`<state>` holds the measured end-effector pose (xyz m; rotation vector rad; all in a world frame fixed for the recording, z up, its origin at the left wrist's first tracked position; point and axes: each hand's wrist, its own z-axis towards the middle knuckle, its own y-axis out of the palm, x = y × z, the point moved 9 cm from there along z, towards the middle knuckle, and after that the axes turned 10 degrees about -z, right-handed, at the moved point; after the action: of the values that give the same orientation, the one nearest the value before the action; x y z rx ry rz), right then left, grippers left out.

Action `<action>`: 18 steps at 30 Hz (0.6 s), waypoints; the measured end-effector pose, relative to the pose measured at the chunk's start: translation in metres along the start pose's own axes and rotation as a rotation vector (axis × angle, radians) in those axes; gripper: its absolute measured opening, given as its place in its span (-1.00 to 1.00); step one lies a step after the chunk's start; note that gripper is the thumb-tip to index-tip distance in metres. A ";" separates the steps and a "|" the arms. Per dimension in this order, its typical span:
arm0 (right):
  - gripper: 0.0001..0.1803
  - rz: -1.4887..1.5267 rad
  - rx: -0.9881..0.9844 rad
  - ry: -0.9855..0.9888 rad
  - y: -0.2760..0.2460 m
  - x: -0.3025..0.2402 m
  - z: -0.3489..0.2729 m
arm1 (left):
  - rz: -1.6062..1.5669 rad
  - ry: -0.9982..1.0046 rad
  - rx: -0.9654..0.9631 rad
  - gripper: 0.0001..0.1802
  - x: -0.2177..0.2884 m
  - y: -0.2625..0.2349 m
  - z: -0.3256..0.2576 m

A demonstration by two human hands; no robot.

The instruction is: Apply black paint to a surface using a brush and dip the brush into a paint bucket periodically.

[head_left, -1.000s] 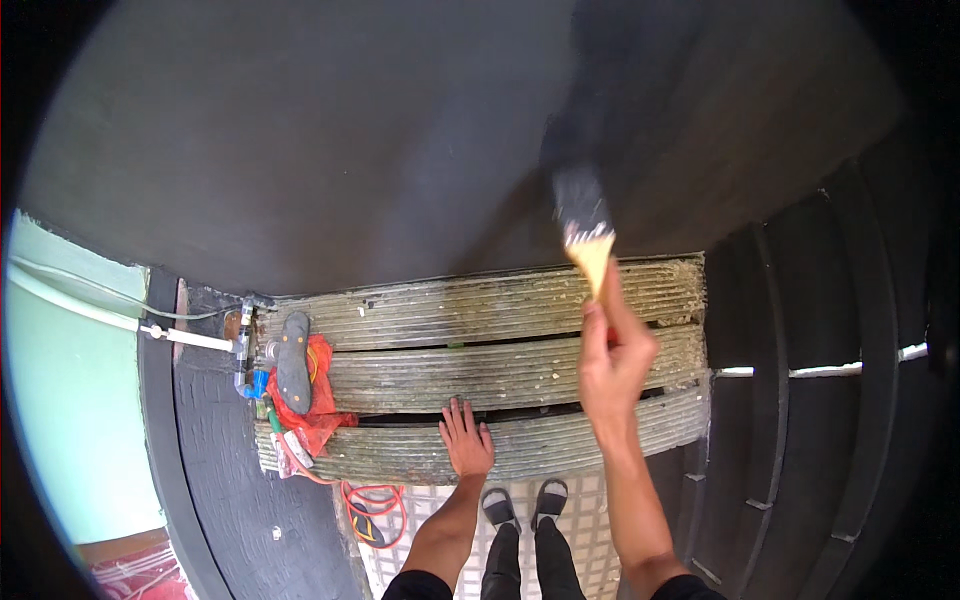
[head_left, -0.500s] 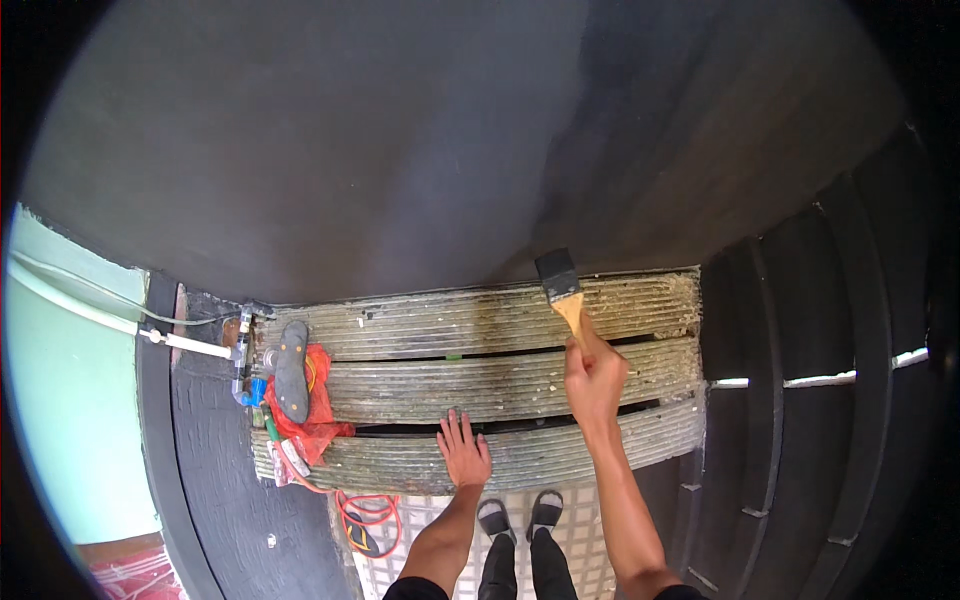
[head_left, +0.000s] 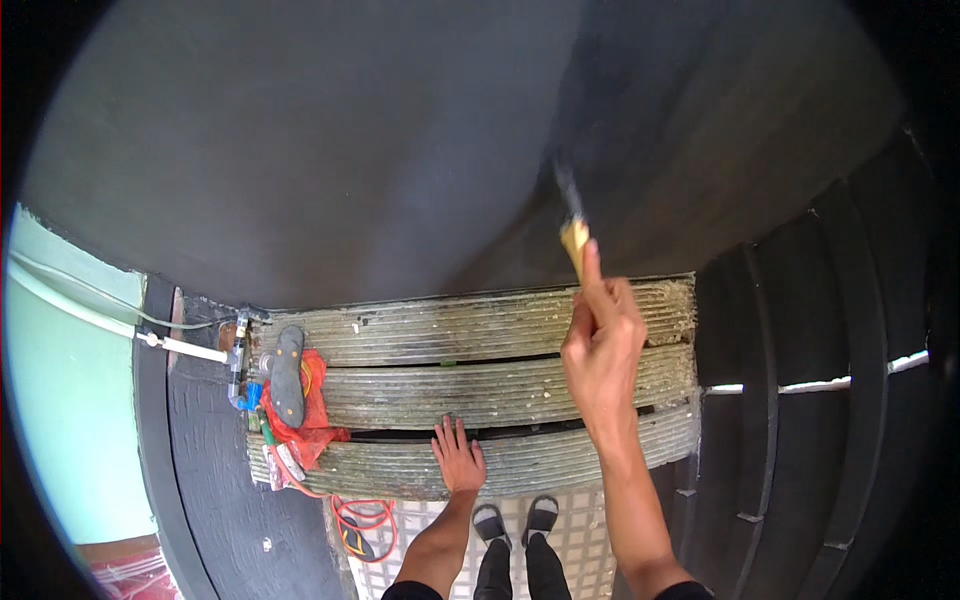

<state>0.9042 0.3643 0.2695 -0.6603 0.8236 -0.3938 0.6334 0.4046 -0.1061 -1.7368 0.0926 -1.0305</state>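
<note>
My right hand (head_left: 602, 345) grips the pale wooden handle of a paintbrush (head_left: 572, 225), whose dark bristles press against the big black-painted wall (head_left: 380, 150) in front of me. My left hand (head_left: 458, 456) lies flat, fingers spread, on the lowest of three ribbed grey corrugated slabs (head_left: 500, 392) stacked below the wall. Both forearms rise from the lower edge, and my feet in dark sandals (head_left: 516, 522) stand beneath the slabs.
At the slabs' left end lie a dark sandal (head_left: 287, 375), red cloth (head_left: 305, 410) and an orange cord (head_left: 362, 520). A white pipe (head_left: 185, 348) with a blue valve runs left along a pale green wall (head_left: 60, 420). Black ribbed panels (head_left: 800, 420) curve on the right.
The brush swept down from the wall to the top slab half a second ago, and has now risen back onto the black wall. My left hand stays flat on the lowest slab.
</note>
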 end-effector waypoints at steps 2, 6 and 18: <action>-0.32 -0.040 -0.094 0.046 0.000 0.017 -0.024 | -0.017 -0.003 -0.023 -0.33 0.005 0.005 -0.006; -0.34 0.036 -0.161 0.135 -0.019 0.008 -0.027 | -0.014 0.003 -0.006 -0.32 0.004 0.004 -0.004; -0.31 0.003 0.024 0.035 0.007 0.011 -0.012 | -0.008 0.005 -0.014 -0.30 0.004 0.005 -0.001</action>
<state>0.9026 0.3584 0.2527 -0.6317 0.8516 -0.4124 0.6368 0.3998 -0.1079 -1.7490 0.0965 -1.0420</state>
